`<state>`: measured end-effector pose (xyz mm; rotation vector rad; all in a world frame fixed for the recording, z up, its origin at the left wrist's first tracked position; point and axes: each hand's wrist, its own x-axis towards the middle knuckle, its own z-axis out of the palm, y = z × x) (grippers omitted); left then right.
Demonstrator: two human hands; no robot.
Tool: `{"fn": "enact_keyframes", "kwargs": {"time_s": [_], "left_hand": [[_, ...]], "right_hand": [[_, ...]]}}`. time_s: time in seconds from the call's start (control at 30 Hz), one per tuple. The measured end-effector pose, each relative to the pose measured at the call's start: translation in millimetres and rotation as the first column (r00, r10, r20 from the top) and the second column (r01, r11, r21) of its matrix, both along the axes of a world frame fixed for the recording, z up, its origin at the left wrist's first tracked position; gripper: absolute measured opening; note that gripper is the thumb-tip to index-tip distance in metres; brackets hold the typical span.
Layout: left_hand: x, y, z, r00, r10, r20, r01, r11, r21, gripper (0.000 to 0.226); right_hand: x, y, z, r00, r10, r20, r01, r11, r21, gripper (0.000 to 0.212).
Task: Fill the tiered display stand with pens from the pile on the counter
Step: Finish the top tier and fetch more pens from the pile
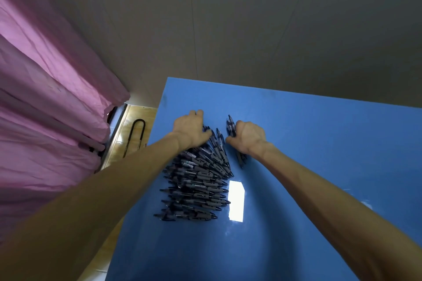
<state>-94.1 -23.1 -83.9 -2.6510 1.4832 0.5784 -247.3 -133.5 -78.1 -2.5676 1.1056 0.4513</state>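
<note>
From the head view, your left hand rests on the far end of the pile of pens, fingers curled over the top ones; whether it grips any, you cannot tell. Your right hand is closed round a small bundle of pens, just beside the pile on the blue tabletop. The display stand is not in view. These pens look light, stiff and likely slick, so hold bundles mid-barrel, at the rubber grips, or they may fan out.
</note>
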Motion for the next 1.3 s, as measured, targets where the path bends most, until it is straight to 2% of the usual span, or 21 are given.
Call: {"fn": "enact_keyframes", "kwargs": {"time_s": [0.1,0.2,0.33,0.67,0.87,1.03,1.17,1.3], "left_hand": [[-8,-7,3,0.996,0.084,-0.03,-0.083,0.995,0.05,0.061],[-21,-14,4,0.999,0.042,-0.021,-0.041,0.997,0.064,0.065],[-42,-26,0,0.999,-0.011,0.038,0.009,0.999,0.039,0.069],[-62,-47,-3,0.973,0.152,-0.172,-0.151,0.988,0.02,0.056],[-63,-43,-9,0.949,0.188,-0.254,-0.203,0.978,-0.037,0.043],[-56,-39,-10,0.859,0.272,-0.433,-0.31,0.951,-0.017,0.035],[-47,-35,-8,0.757,0.326,-0.566,-0.401,0.916,-0.009,0.041],[-43,-30,-2,0.684,0.378,-0.623,-0.521,0.852,-0.055,0.037]], "right_hand": [[-2,0,0,1.0,-0.031,0.004,0.031,0.999,0.007,0.035],[-5,-1,0,0.999,-0.054,-0.003,0.054,0.998,0.016,0.039],[-11,-6,0,0.995,-0.099,-0.019,0.1,0.994,0.038,0.033],[-25,-31,-2,0.98,-0.2,0.015,0.196,0.971,0.135,0.026],[-36,-41,-6,0.987,-0.162,-0.022,0.164,0.98,0.115,0.04],[-31,-36,-3,0.997,-0.019,-0.071,0.021,0.999,0.038,0.03],[-27,-26,-2,0.989,0.085,-0.125,-0.088,0.996,-0.021,0.029],[-29,-15,-1,0.976,0.143,-0.163,-0.162,0.981,-0.106,0.027]]}}
